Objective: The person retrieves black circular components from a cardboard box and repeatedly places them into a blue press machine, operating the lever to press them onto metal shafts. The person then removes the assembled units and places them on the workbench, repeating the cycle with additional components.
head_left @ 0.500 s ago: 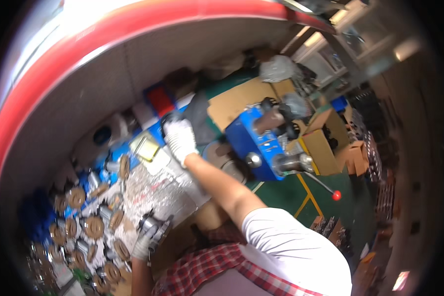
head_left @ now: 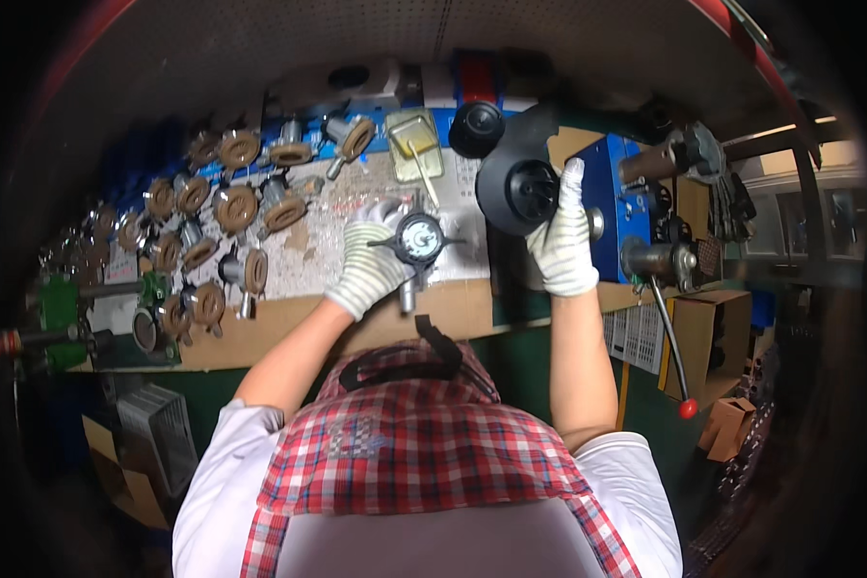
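Note:
My left hand (head_left: 373, 252), in a striped white glove, is closed round a small metal housing (head_left: 420, 241) with a dark round rim, side lugs and a short pipe pointing toward me. My gloved right hand (head_left: 567, 241) grips the near right side of a black round plastic part (head_left: 516, 195) with a wide flange and a finned hub; its thumb and fingers are partly hidden behind the part. The two pieces are apart, held over the bench. Beyond them stands another black round part (head_left: 477, 128). A shallow tray (head_left: 413, 144) holds yellowish stuff and a brush-like stick.
Several metal housings with brown rings (head_left: 236, 207) crowd the bench's left side. To the right stands a blue machine (head_left: 602, 188) with a red-knobbed lever (head_left: 686, 408). A green clamp-like fixture (head_left: 60, 318) is at the far left. Cardboard boxes (head_left: 718, 332) stand at right.
My right hand has drawn back from the far side of the bench with the black part in it. My left hand has brought the housing to the middle. The view has turned and levelled.

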Available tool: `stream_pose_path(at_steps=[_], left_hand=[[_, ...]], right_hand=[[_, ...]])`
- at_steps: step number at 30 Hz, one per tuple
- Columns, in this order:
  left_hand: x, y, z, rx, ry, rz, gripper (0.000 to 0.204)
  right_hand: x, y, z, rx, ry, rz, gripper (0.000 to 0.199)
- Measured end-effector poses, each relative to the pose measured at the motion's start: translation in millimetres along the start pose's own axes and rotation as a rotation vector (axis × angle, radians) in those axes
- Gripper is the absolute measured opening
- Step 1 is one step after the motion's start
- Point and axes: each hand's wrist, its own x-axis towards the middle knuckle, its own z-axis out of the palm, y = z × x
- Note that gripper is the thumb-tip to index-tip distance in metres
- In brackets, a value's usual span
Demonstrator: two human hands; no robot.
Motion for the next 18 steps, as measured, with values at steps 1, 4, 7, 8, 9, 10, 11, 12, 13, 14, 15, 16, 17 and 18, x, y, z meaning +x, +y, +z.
stream_pose_path(at_steps=[1, 4, 7, 8, 9, 10, 11, 12, 13, 14, 15, 16, 17, 18], left_hand=[[-1, 9, 2, -0.094, 0.050, 0.005, 0.076], [-10, 42, 5, -0.072, 0.094, 0.020, 0.077], [-13, 53, 34, -0.169, 0.174, 0.004, 0.068], [-13, 61, 40, -0.249, 0.173, -0.052, 0.066], [-16, 69, 45, -0.255, 0.177, -0.026, 0.065], [-19, 79, 47, -0.262, 0.179, -0.002, 0.064], [-22, 87, 51, -0.269, 0.181, 0.021, 0.062], [-24, 94, 57, -0.306, 0.166, -0.007, 0.063], [-25, 100, 62, -0.339, 0.150, -0.042, 0.063], [-27, 106, 66, -0.372, 0.136, -0.077, 0.064], [-30, 113, 71, -0.465, 0.114, -0.160, 0.062], [-34, 119, 78, -0.395, 0.090, -0.112, 0.062], [-38, 125, 86, -0.327, 0.068, -0.059, 0.063], [-40, 131, 92, -0.258, 0.047, -0.007, 0.063]], right_hand=[[-16, -3, -7, -0.019, -0.022, 0.037, 0.046], [-58, -5, -12, -0.208, -0.047, 0.057, 0.046], [-84, -4, -21, -0.900, -0.209, -0.212, 0.052], [-86, 2, -29, -0.915, -0.228, -0.254, 0.056], [-89, 2, -34, -0.954, -0.215, -0.238, 0.056], [-89, 6, -46, -0.963, -0.195, -0.248, 0.057], [-89, 6, -57, -0.983, -0.167, -0.249, 0.056], [-92, 4, -66, -1.003, -0.141, -0.250, 0.056], [-95, 3, -73, -1.011, -0.137, -0.243, 0.056], [-99, 1, -78, -1.019, -0.135, -0.237, 0.056], [-101, -1, -85, -1.026, -0.134, -0.230, 0.057], [-100, 0, -97, -1.037, -0.119, -0.199, 0.057], [-96, 5, -114, -1.049, -0.102, -0.174, 0.058], [-90, 10, -132, -1.060, -0.085, -0.148, 0.058]])
